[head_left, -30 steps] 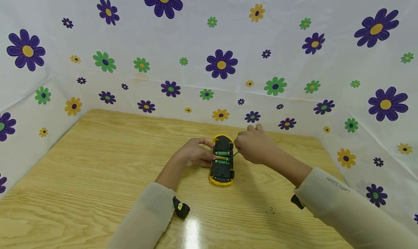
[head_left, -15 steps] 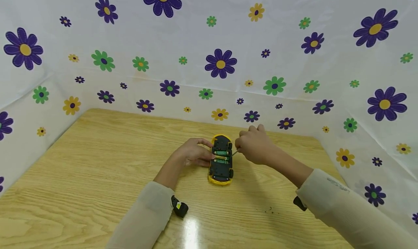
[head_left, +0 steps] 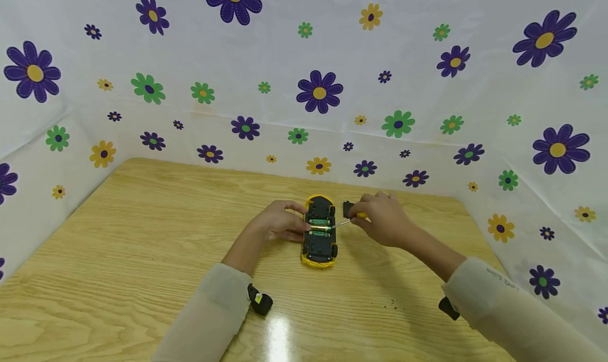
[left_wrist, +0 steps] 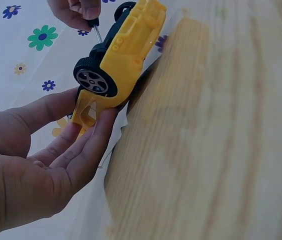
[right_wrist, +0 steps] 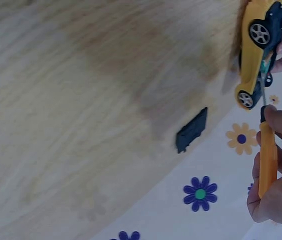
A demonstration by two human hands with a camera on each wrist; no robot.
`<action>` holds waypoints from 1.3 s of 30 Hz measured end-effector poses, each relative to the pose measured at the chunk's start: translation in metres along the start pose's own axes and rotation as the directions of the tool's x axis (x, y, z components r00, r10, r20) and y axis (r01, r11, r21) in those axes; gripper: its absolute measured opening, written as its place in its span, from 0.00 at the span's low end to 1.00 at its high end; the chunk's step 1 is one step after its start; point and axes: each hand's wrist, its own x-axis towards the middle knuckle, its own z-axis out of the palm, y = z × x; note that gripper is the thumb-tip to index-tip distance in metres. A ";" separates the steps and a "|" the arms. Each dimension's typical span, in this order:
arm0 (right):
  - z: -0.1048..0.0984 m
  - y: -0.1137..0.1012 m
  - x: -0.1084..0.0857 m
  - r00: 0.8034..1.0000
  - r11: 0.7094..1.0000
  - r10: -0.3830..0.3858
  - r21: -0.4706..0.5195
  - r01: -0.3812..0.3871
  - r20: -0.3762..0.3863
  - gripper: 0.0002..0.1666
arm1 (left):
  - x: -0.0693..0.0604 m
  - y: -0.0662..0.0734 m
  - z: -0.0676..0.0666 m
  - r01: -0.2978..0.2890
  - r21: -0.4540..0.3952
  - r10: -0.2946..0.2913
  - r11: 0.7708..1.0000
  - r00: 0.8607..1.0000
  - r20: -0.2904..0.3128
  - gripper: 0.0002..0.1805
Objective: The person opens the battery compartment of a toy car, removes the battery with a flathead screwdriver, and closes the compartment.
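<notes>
A yellow toy car [head_left: 319, 256] lies upside down on the table, its black underside upward and several green batteries [head_left: 319, 222] showing in an uncovered compartment. My left hand [head_left: 281, 222] holds the car by its left side; in the left wrist view the thumb and fingers [left_wrist: 93, 152] are around its yellow body. In my right hand [head_left: 387, 220] is a screwdriver with an orange handle [right_wrist: 267, 155], gripped in curled fingers. Its metal shaft [head_left: 342, 223] slants down to the batteries from the right. Exactly what the tip touches is too small to tell.
A small black battery cover [right_wrist: 192, 131] lies on the wooden table [head_left: 190, 235], just beyond the right hand. Tiny dark bits [head_left: 392, 302] are scattered nearer the front right. A white flowered cloth [head_left: 266, 45] stands behind and along the sides.
My right hand has turned and shifted slightly right, so the orange handle and the black cover now show. The left hand stays on the car, and the screwdriver's shaft remains at the batteries.
</notes>
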 end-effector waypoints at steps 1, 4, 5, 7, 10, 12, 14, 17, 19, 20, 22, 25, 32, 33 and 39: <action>0.003 0.002 -0.002 1.000 1.000 -0.005 0.016 0.006 -0.016 0.05 | 0.000 0.000 0.000 0.001 -0.001 -0.001 1.000 1.000 -0.001 0.27; 0.011 0.009 -0.008 0.998 0.998 -0.016 0.056 0.019 -0.057 0.05 | 0.000 0.001 0.001 0.004 -0.002 -0.004 1.000 1.000 -0.005 0.27; 0.014 0.011 -0.009 0.997 0.997 -0.017 0.072 0.022 -0.069 0.05 | 0.000 0.002 0.001 0.004 -0.001 -0.004 1.000 1.000 -0.005 0.27; 0.019 0.014 -0.011 0.997 0.994 -0.007 0.107 0.015 -0.080 0.06 | 0.000 0.002 0.001 0.009 0.000 -0.009 1.000 1.000 -0.008 0.27; 0.026 0.017 -0.014 0.996 0.986 0.015 0.167 0.000 -0.090 0.06 | 0.000 0.002 0.001 0.012 0.002 -0.012 1.000 1.000 -0.009 0.27; 0.030 0.019 -0.016 0.996 0.978 0.031 0.207 -0.012 -0.089 0.07 | 0.001 0.001 0.001 0.011 0.005 -0.011 1.000 1.000 -0.012 0.27; 0.033 0.020 -0.016 0.995 0.971 0.041 0.237 -0.020 -0.087 0.08 | 0.001 0.001 0.001 0.009 0.002 -0.009 1.000 1.000 -0.015 0.27; 0.038 0.023 -0.018 0.995 0.963 0.053 0.268 -0.029 -0.081 0.08 | 0.002 0.000 0.000 0.006 0.001 -0.006 1.000 1.000 -0.015 0.27; 0.040 0.024 -0.018 0.995 0.960 0.053 0.277 -0.029 -0.080 0.08 | 0.002 -0.001 0.000 0.005 -0.004 -0.005 1.000 1.000 -0.013 0.27; 0.040 0.025 -0.019 0.995 0.960 0.051 0.279 -0.026 -0.082 0.08 | 0.002 -0.001 0.000 0.005 -0.006 -0.005 1.000 1.000 -0.013 0.27; 0.040 0.026 -0.019 0.995 0.961 0.039 0.276 -0.013 -0.090 0.08 | 0.002 0.000 0.000 0.004 -0.011 -0.004 1.000 1.000 -0.011 0.27; 0.037 0.026 -0.018 0.994 0.968 0.013 0.252 0.014 -0.105 0.07 | 0.001 0.001 0.000 0.007 -0.016 -0.008 1.000 1.000 -0.010 0.27; 0.025 0.022 -0.016 0.994 0.980 -0.014 0.194 0.035 -0.104 0.05 | 0.000 0.003 0.001 0.015 -0.017 -0.016 1.000 1.000 -0.010 0.27; 0.023 0.021 -0.016 0.995 0.981 -0.014 0.191 0.034 -0.101 0.05 | 0.000 0.003 0.001 0.016 -0.016 -0.016 1.000 1.000 -0.009 0.27; 0.016 0.016 -0.016 0.996 0.986 -0.029 0.159 0.043 -0.086 0.04 | 0.001 0.001 0.001 0.016 -0.012 -0.016 1.000 1.000 -0.010 0.26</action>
